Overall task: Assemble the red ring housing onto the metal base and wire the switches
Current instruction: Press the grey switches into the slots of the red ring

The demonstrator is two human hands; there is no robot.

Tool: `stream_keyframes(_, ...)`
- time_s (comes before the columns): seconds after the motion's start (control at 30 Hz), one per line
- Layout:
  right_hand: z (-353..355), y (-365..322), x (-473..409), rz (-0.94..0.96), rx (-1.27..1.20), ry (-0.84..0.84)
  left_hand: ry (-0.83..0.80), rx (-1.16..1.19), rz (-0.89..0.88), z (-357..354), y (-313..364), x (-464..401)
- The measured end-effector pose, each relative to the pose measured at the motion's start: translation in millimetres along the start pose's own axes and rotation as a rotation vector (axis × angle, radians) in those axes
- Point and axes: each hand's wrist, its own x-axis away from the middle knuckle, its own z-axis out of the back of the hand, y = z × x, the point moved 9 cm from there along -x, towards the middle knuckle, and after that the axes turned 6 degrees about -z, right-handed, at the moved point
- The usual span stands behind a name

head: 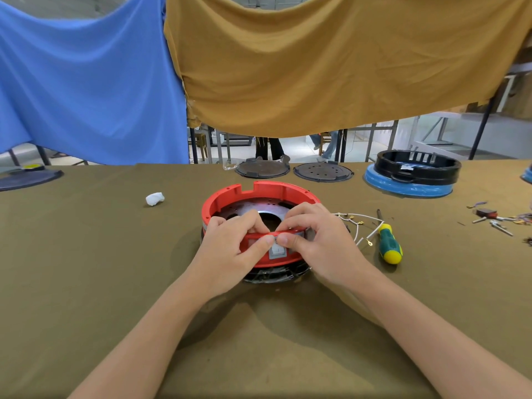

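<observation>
Your two bare forearms reach forward from the bottom corners and converge at the centre. Your left hand [230, 249] has its fingers curled, the thumb stretched rightward with its tip meeting the tip of the thumb of your right hand [319, 243]. Your right hand mirrors it, fingers curled over, thumb pointing left, wrists held level.

Bare forearms — no sleeves, gloves
</observation>
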Motion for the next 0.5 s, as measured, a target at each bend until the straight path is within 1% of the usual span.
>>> stream_keyframes(0.17,-0.5,-0.9,3.7,-0.005,-0.022,-0.022,0.003,0.015,-0.013,1.4,2.1,0.5)
stream_keyframes(0.3,-1.0,1.1,5.2,-0.013,-0.045,-0.072,-0.002,0.016,-0.024,1.5,3.2,0.1)
stream_keyframes(0.37,-0.5,1.1,5.5,-0.018,-0.037,-0.054,0.004,0.016,-0.016,1.4,2.0,0.6)
stream_keyframes(0.5,0.8,-3.8,5.4,-0.020,0.024,0.050,-0.003,0.002,-0.004,-0.9,1.3,-0.2)
